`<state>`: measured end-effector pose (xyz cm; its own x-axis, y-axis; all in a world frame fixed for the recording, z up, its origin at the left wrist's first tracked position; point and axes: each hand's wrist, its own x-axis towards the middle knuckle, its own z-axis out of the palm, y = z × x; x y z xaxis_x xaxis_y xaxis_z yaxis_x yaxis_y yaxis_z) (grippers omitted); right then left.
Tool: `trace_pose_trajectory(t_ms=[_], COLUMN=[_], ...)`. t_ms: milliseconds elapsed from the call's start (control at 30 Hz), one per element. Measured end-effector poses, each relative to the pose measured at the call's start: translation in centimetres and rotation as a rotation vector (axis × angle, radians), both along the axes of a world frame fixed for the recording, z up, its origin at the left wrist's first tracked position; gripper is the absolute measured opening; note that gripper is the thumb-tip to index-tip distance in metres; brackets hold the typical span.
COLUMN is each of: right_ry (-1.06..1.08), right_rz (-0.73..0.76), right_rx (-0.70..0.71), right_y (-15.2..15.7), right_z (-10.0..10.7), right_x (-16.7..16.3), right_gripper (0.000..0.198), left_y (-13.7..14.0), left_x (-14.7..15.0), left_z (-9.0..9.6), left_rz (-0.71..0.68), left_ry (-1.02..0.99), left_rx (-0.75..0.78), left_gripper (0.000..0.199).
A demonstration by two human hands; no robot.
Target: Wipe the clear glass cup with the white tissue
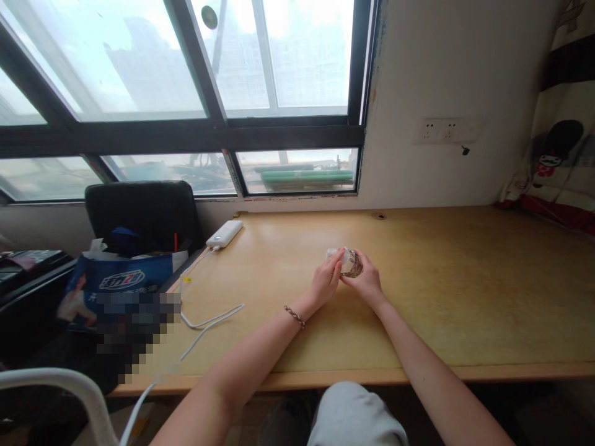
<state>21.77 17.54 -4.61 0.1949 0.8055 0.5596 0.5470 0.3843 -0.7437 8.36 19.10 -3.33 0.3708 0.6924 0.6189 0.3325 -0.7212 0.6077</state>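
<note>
Over the middle of the wooden table [288,334], both hands meet on a small clear bottle-like container [352,265] with a white end, perhaps a cap. It seems tilted, the white end pointing left; its brownish, patterned body shows through. My left hand [324,280], with a braided bracelet on the wrist, has its fingers closed over the white end. Around the body on the right side, my right hand [369,282] is wrapped with thumb and fingers. The fingers hide part of the container, so its exact kind is unclear.
A white power bank [225,234] lies at the table's back left, with a white cable [211,321] trailing over the left edge. A blue bag [130,282] rests by a black chair [142,210]. Wall sockets [439,131] and a curtain [562,155] are at the right.
</note>
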Motion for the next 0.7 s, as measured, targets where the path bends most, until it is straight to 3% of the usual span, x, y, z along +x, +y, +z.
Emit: trace_pose_trajectory(t_ms=[200, 400, 700], right_ry=[-0.026, 0.075, 0.171], right_rz=[0.045, -0.092, -0.199], right_rx=[0.011, -0.088, -0.092], right_y=[-0.2, 0.4, 0.7], right_z=[0.1, -0.5, -0.8], right_x=[-0.2, 0.2, 0.8], right_gripper=[0.064, 0.063, 0.068], left_y=[-0.7, -1.0, -1.1], left_x=[0.2, 0.1, -0.2], left_z=[0.5, 0.8, 0.5], left_rz=[-0.100, -0.208, -0.198], left_ry=[0.080, 0.151, 0.095], left_rx=[0.153, 0.304, 0.254], left_gripper=[0.040, 0.038, 0.031])
